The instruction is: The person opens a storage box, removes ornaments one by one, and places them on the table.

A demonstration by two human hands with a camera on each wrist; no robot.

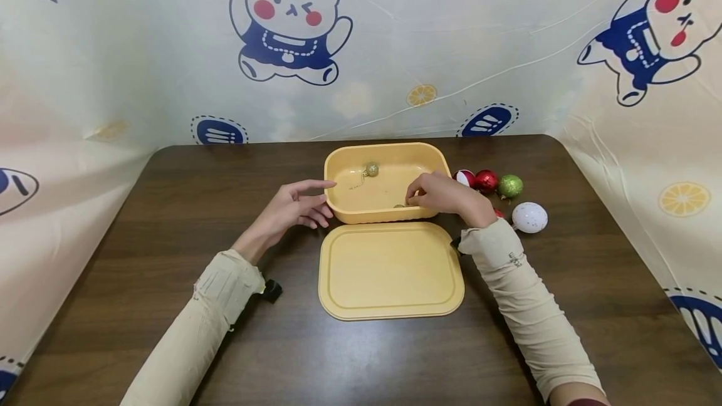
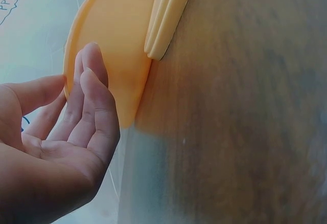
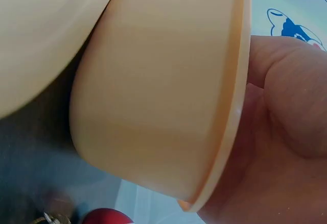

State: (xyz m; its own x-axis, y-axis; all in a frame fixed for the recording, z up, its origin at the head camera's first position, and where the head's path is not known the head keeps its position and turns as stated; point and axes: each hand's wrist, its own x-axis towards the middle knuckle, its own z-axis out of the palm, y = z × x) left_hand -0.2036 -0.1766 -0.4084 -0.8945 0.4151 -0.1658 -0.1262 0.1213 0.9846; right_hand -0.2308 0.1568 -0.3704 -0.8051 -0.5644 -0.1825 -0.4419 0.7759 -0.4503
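Observation:
A yellow rectangular box (image 1: 389, 213) stands at the back of the table. My left hand (image 1: 293, 205) is at its left end, one fingertip at the rim, the other fingers loosely bent beside the outer wall (image 2: 122, 76). Inside lies a small gold glitter bauble (image 1: 371, 169) with a gold string. My right hand (image 1: 442, 193) reaches over the right front rim (image 3: 237, 101), fingers bent down inside the box. Close to its fingertips, a second gold piece (image 1: 399, 206) shows partly above the front wall. I cannot tell whether the right fingers pinch it; the box wall hides them in the right wrist view.
The matching yellow lid (image 1: 392, 271) lies flat just in front of the box. Right of the box are a red-and-white bauble (image 1: 465, 178), a red bauble (image 1: 486, 181), a green glitter bauble (image 1: 510, 187) and a speckled white bauble (image 1: 529, 217). A printed cloth (image 1: 383, 49) hangs behind the table.

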